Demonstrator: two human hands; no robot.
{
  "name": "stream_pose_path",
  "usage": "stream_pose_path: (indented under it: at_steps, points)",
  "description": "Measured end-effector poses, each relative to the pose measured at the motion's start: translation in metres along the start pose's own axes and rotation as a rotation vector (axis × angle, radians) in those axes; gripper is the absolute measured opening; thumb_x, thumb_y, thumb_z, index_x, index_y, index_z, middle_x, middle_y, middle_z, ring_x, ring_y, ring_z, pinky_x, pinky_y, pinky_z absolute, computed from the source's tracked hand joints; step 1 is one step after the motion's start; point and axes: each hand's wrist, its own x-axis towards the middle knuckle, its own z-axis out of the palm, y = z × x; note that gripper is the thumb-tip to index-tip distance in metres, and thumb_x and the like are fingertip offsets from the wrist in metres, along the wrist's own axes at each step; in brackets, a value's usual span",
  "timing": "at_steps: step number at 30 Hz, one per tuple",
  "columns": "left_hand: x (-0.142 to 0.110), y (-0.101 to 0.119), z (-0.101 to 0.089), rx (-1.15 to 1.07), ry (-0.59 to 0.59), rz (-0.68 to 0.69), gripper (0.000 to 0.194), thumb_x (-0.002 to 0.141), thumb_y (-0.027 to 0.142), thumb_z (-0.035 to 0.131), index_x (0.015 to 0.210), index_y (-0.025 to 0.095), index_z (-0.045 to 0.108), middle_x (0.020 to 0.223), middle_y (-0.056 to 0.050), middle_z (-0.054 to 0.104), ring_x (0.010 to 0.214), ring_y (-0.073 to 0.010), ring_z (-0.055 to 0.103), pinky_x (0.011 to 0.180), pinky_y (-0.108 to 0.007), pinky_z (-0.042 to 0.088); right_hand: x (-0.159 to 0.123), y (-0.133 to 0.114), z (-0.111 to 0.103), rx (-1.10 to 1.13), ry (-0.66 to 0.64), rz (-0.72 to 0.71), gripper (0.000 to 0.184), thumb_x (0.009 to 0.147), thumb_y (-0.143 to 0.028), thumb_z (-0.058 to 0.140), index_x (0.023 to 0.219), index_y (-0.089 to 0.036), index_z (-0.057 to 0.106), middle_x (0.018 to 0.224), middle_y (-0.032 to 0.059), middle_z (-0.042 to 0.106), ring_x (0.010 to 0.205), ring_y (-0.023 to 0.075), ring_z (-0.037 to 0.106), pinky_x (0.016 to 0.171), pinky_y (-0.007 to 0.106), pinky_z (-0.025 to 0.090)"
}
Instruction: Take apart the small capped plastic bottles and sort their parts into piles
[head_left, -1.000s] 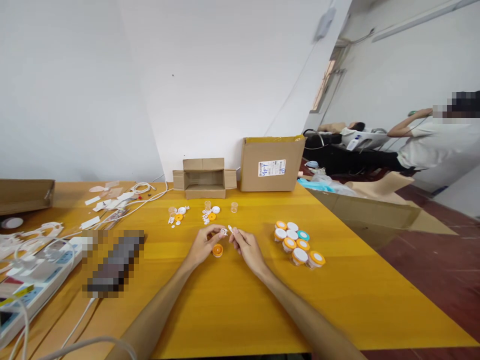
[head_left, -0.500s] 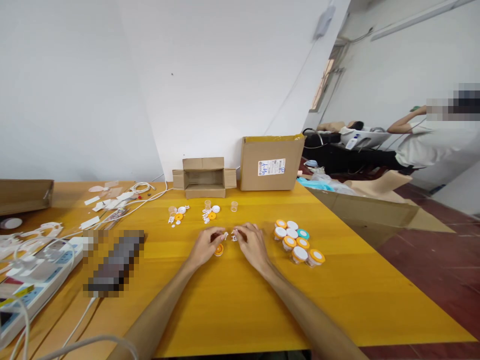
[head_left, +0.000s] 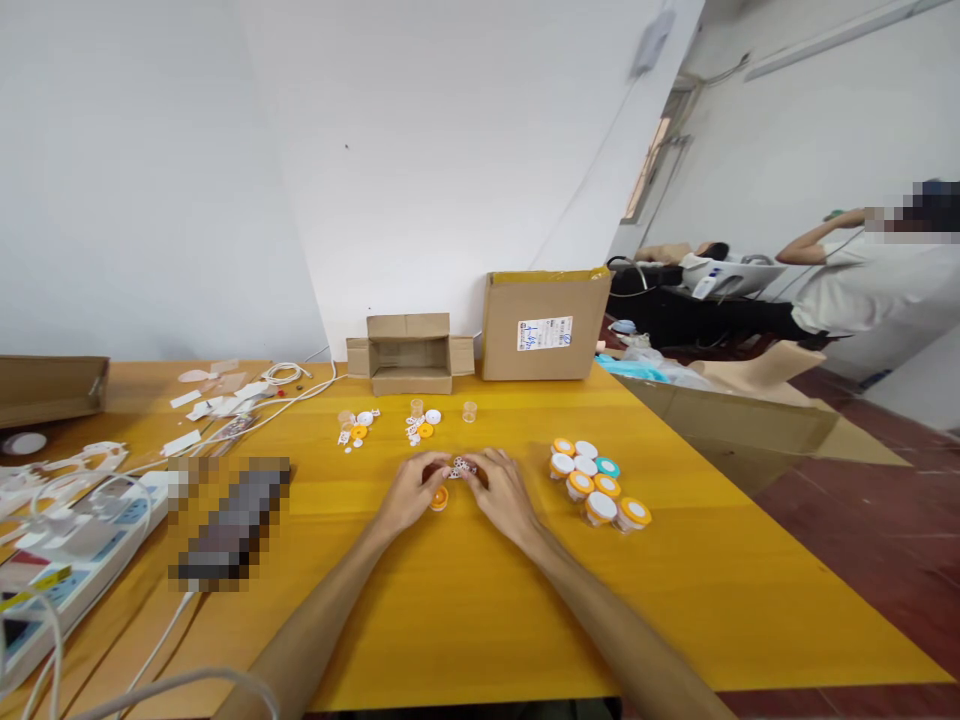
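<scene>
My left hand [head_left: 411, 490] and my right hand [head_left: 502, 490] meet over the middle of the table [head_left: 465, 620]. Each pinches at small white plastic pieces with cut-out holes [head_left: 463, 467], which sit together between the fingertips. Whether the pieces are joined or only touching, I cannot tell. Just below my left fingertips lies an orange ring-shaped cap [head_left: 439, 499], partly covered by the hand. Farther back are two small groups of parts, with orange lids [head_left: 426, 431], white lids [head_left: 365, 419] and clear cups [head_left: 417, 408]. Another clear cup [head_left: 469, 411] stands alone.
Several capped clear cups [head_left: 602, 508] cluster right of my right hand. An open small carton [head_left: 411, 384] and a tall cardboard box [head_left: 544, 325] stand by the wall. Left lie a dark blurred-out device [head_left: 234, 520], cables and a power strip [head_left: 97, 570]. A person [head_left: 862, 275] sits beyond the table.
The white pieces, held apart a moment ago with one in each hand, are now brought together between my fingertips. My right hand has moved slightly left; the left stays nearly still.
</scene>
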Motion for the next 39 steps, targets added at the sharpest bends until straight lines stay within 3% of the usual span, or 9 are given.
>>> stream_pose_path:
  at_steps: [8, 13, 18, 28, 39]
  points:
    - [-0.004, -0.002, -0.006, 0.051, 0.030, 0.040, 0.022, 0.085, 0.033, 0.060, 0.099, 0.020, 0.072, 0.094, -0.005, 0.076, 0.085, -0.0199, 0.069, 0.082, -0.032, 0.055, -0.001, -0.005, -0.002, -0.059, -0.007, -0.016, 0.026, 0.084, -0.010, 0.056, 0.100, -0.025, 0.071, 0.094, 0.0061, 0.069, 0.090, 0.0239, 0.061, 0.081, 0.035, 0.047]
    - [-0.005, 0.000, -0.011, 0.074, 0.072, 0.027, 0.023, 0.086, 0.035, 0.059, 0.099, 0.020, 0.072, 0.093, -0.004, 0.076, 0.082, -0.0194, 0.069, 0.080, -0.031, 0.055, -0.004, -0.008, 0.000, -0.063, -0.001, -0.023, 0.017, 0.083, -0.019, 0.065, 0.098, -0.025, 0.069, 0.102, 0.0059, 0.064, 0.095, 0.0244, 0.061, 0.083, 0.036, 0.048]
    - [-0.005, 0.004, -0.011, 0.075, 0.057, 0.042, 0.022, 0.086, 0.035, 0.058, 0.096, 0.020, 0.071, 0.090, -0.003, 0.076, 0.081, -0.0197, 0.069, 0.078, -0.031, 0.055, -0.005, -0.009, 0.002, -0.088, -0.033, -0.105, 0.023, 0.083, -0.019, 0.069, 0.106, -0.025, 0.068, 0.113, 0.0083, 0.062, 0.104, 0.0262, 0.060, 0.089, 0.038, 0.048]
    - [-0.007, 0.005, -0.011, 0.101, 0.040, 0.008, 0.028, 0.087, 0.040, 0.055, 0.096, 0.019, 0.070, 0.092, -0.004, 0.076, 0.080, -0.0196, 0.068, 0.078, -0.032, 0.054, -0.003, -0.002, 0.002, -0.133, 0.008, -0.158, 0.023, 0.088, -0.008, 0.056, 0.099, -0.024, 0.069, 0.103, 0.0071, 0.066, 0.089, 0.0231, 0.063, 0.080, 0.035, 0.051]
    - [-0.008, 0.005, -0.015, 0.150, 0.038, 0.005, 0.030, 0.088, 0.041, 0.053, 0.097, 0.019, 0.071, 0.090, -0.003, 0.075, 0.075, -0.0186, 0.066, 0.075, -0.031, 0.054, -0.004, 0.003, -0.001, -0.186, -0.037, -0.162, 0.039, 0.086, -0.003, 0.047, 0.111, -0.024, 0.067, 0.110, 0.0080, 0.067, 0.097, 0.0230, 0.062, 0.084, 0.035, 0.049]
